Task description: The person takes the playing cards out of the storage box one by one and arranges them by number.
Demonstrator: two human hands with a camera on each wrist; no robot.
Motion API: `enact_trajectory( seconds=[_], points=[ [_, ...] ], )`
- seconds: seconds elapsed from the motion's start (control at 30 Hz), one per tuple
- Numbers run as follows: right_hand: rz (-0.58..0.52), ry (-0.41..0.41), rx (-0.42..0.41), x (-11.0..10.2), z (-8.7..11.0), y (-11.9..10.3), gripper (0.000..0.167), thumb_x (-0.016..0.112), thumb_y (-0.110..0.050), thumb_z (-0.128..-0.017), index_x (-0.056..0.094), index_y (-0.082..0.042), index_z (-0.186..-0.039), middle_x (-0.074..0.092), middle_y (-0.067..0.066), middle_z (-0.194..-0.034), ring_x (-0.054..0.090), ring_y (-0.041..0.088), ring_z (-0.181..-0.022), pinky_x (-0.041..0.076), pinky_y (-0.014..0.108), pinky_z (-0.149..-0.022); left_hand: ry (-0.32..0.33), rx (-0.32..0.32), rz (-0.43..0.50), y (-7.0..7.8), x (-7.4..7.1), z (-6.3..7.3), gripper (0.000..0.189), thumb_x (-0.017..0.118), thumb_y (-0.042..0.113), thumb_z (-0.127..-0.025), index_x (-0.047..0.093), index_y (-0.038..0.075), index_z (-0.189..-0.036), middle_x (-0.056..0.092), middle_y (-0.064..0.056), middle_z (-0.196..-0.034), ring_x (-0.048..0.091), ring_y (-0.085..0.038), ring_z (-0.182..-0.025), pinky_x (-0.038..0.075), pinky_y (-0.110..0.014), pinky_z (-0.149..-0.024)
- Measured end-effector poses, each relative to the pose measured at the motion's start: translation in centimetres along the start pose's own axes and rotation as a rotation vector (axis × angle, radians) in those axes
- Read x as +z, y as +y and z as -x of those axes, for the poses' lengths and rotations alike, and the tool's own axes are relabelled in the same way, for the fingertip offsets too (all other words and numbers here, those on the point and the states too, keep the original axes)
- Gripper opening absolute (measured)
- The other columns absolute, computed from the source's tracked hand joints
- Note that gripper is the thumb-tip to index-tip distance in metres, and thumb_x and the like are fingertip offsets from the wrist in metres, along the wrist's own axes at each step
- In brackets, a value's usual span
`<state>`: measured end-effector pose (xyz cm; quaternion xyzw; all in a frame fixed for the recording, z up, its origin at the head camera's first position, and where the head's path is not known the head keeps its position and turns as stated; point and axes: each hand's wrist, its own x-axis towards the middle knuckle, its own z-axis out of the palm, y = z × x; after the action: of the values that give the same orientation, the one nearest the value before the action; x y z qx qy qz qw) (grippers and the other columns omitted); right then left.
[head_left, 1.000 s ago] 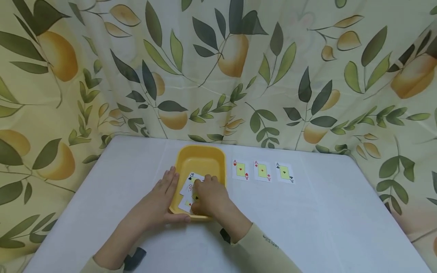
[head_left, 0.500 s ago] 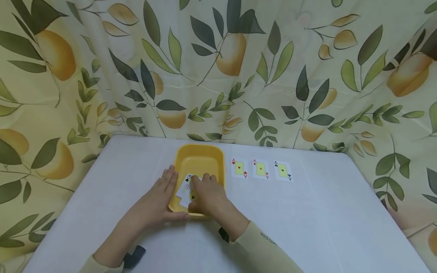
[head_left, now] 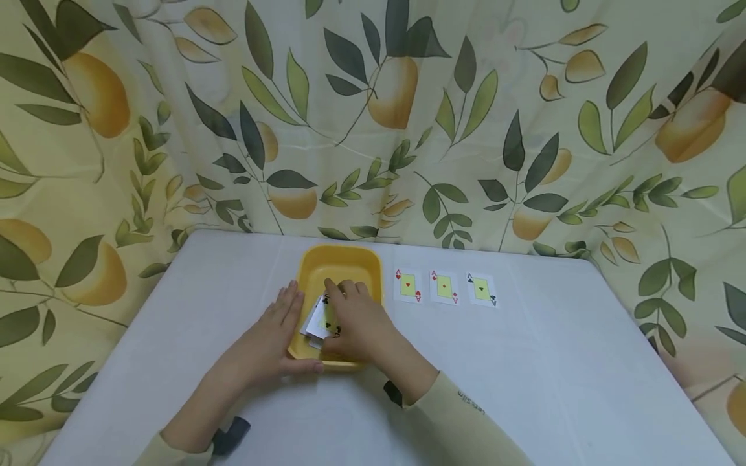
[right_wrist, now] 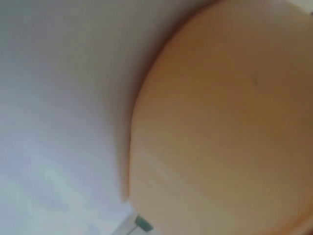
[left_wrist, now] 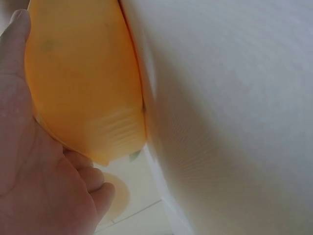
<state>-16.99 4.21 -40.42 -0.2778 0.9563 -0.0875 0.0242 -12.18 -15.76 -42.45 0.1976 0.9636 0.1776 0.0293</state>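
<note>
My left hand (head_left: pixel 259 340) lies along the left side of a yellow plastic tray (head_left: pixel 340 262), its fingers straight and its thumb at the near edge. The left wrist view shows that palm (left_wrist: pixel 34 161) against the tray's outer wall (left_wrist: pixel 83 73). Inside the tray, my right hand (head_left: pixel 362 327) pinches a playing card (head_left: pixel 329 317) with black club marks, thumb at its near end and fingers at its far end. Other cards (head_left: pixel 313 327) lie under it, mostly hidden. In the right wrist view the tray's wall (right_wrist: pixel 220 122) blocks sight of the fingers.
To the tray's right, the ace of hearts (head_left: pixel 408 285), ace of diamonds (head_left: pixel 444 287) and ace of clubs (head_left: pixel 481 289) lie face up in a row. A white cloth (head_left: pixel 559 362) covers the table. Behind it hangs a fruit-patterned curtain (head_left: pixel 373 142).
My right fingers have shifted toward the tray's far end and now pinch the club card, which covers more of the cards beneath. My left hand has stayed at the tray's side.
</note>
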Motion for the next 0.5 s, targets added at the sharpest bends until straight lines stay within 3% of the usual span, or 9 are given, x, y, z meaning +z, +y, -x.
enact_trajectory(
  seconds=[0.27,0.5],
  points=[
    [-0.076,0.094,-0.067,-2.2,1.2,1.9,0.103,0.085,-0.043,-0.066,0.040,-0.011,-0.153,0.049,0.004,-0.138,0.049,0.016,-0.114,0.052,0.029,-0.099,0.005,0.001,0.003,0.0,0.1,0.0,0.135,0.052,0.092,-0.069,0.013,-0.002,-0.158,0.000,-0.017,-0.167,0.008,-0.036,-0.154,0.023,-0.050,-0.122],
    [-0.083,0.144,-0.057,-4.0,3.0,3.9,0.099,0.088,-0.041,-0.065,0.045,-0.013,-0.149,0.048,0.003,-0.136,0.047,0.015,-0.116,0.052,0.029,-0.098,0.012,-0.012,-0.008,-0.1,0.3,-0.2,0.135,0.059,0.088,-0.068,0.014,-0.002,-0.158,-0.001,-0.016,-0.167,0.007,-0.035,-0.154,0.022,-0.050,-0.122]
  ],
)
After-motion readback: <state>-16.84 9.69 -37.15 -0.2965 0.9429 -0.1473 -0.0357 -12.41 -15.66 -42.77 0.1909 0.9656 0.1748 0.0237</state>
